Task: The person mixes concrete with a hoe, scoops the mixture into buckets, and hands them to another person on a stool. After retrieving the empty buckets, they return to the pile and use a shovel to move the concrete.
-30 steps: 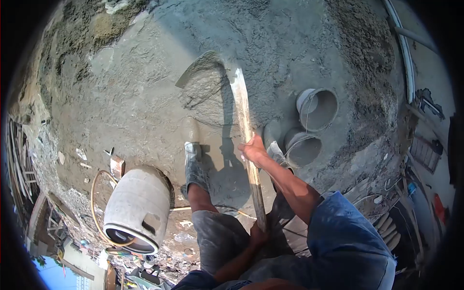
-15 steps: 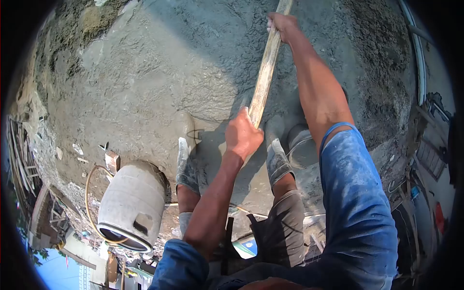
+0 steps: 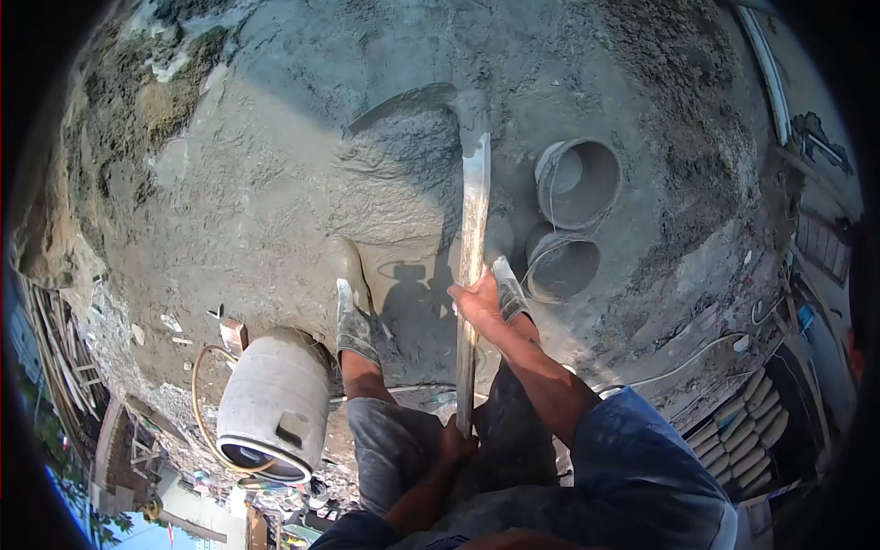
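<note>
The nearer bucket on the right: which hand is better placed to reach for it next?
Right, most likely. The right hand holds the hoe handle partway along, closer to that bucket; the left hand is farther back, at the handle's near end.

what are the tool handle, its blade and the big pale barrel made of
The tool handle looks like bare, worn wood: pale tan with darker streaks. The blade is probably metal, given its thin curved edge, though a grey coating seems to hide its finish. The barrel seems to be matte, dusty plastic, judging by its rounded, moulded-looking shape; painted metal can't be ruled out.
</note>
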Motion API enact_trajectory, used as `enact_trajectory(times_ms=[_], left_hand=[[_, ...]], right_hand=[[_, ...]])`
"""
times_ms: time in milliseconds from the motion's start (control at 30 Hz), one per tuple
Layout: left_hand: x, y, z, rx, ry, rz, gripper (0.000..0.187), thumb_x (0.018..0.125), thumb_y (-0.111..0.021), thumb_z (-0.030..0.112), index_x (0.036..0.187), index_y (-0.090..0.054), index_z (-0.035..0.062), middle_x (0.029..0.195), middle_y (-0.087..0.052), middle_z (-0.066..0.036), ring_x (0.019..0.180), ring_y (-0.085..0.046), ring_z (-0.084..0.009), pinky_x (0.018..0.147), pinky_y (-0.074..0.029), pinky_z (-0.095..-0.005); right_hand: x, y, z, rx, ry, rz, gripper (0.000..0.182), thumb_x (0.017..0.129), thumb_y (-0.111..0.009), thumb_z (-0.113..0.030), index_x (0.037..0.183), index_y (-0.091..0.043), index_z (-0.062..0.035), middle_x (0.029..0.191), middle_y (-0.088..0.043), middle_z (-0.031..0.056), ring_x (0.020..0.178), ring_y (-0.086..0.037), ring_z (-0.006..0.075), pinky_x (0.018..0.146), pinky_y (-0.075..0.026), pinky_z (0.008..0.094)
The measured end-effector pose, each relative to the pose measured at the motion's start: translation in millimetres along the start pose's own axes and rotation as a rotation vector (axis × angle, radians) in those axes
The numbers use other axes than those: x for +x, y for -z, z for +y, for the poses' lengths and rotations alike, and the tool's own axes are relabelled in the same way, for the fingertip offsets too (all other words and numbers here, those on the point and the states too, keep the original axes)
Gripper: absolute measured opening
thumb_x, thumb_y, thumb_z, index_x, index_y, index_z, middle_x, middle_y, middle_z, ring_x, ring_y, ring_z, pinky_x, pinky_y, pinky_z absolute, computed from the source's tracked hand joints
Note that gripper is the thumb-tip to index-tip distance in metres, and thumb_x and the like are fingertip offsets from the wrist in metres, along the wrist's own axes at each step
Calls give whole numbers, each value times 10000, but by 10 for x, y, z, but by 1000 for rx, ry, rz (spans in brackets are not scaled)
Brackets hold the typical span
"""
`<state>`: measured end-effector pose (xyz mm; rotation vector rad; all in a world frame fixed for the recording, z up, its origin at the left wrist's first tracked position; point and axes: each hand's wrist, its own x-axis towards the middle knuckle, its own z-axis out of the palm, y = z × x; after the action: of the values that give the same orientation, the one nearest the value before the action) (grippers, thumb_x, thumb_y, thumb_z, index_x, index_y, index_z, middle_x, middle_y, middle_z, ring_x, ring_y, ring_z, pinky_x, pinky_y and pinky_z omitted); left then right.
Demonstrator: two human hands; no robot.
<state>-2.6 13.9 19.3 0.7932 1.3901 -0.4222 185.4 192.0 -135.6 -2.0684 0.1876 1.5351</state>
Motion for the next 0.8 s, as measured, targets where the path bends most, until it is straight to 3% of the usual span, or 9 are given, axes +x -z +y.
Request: enact_trajectory(times_ms=[133,267,333,400,467,500,700,733,800], left_hand=[[86,44,213,139,117,-116,417,632,-713,197,952,-499,36,859,-615,-218,844,-611,-372,686,-475,-419],[954,373,983,55,-327,-143,426,636,-624,74,1026,-469,-1,880,-570,-237,879,-567,-412,745,-461,-389],[1431,453,1362,-165,-645,-92,422,661,-604,74,1041,-454,-33,856,-584,-122,841,-575,-279,778,-455,-351],[1493,730,2205,-210,-663,-173,433,663,-612,66,1053,-455,-40,847,-548,-77,698,-553,-188,649,-470,-309],[1167,988,2760,-350,-510,-327,418,664,-620,76,1032,-460,-39,783,-545,-81,635,-552,-178,574,-457,-304],[1033,1088,2888,-484,-347,-472,404,665,-628,87,1011,-465,-38,719,-543,-84,572,-550,-168,498,-443,-298],[-224,1684,2332,-367,-42,-375,350,676,-622,34,985,-465,-10,690,-491,-18,479,-462,-84,436,-378,-235],[-354,1694,2147,-349,-21,-353,341,681,-629,52,965,-463,-36,669,-501,-40,480,-480,-98,428,-384,-257],[-610,1728,1999,-327,-2,-319,339,686,-636,69,945,-460,-62,647,-510,-62,482,-497,-113,421,-391,-278]], right_hand=[[-210,300,-265,183,124,42,428,692,-597,20,1066,-393,-26,674,-491,57,429,-480,126,356,-392,261],[393,573,-1345,-77,395,241,390,690,-611,-25,982,-384,99,654,-527,93,472,-539,148,384,-414,295],[611,612,-2125,-361,431,383,447,678,-632,-81,1008,-415,129,751,-602,202,629,-628,255,559,-497,345],[1251,734,-2653,-630,370,530,537,673,-611,-128,1091,-401,136,1058,-555,296,1024,-559,383,852,-466,383],[1098,642,-3110,-614,314,460,580,681,-607,-128,1142,-363,125,1090,-552,272,1038,-556,367,866,-464,371],[1097,590,-3095,-609,313,465,580,681,-607,-128,1142,-363,125,1090,-552,272,1038,-556,367,866,-464,371],[757,-25,-2026,-859,33,312,625,687,-631,-166,1191,-350,73,1189,-510,227,1102,-524,327,916,-438,352],[451,-160,-1829,-787,59,434,323,677,-578,-127,907,-593,99,909,-641,210,896,-636,287,761,-502,345],[225,-284,-1508,-760,58,456,380,676,-584,-129,966,-556,115,939,-626,234,907,-630,299,791,-493,340]])
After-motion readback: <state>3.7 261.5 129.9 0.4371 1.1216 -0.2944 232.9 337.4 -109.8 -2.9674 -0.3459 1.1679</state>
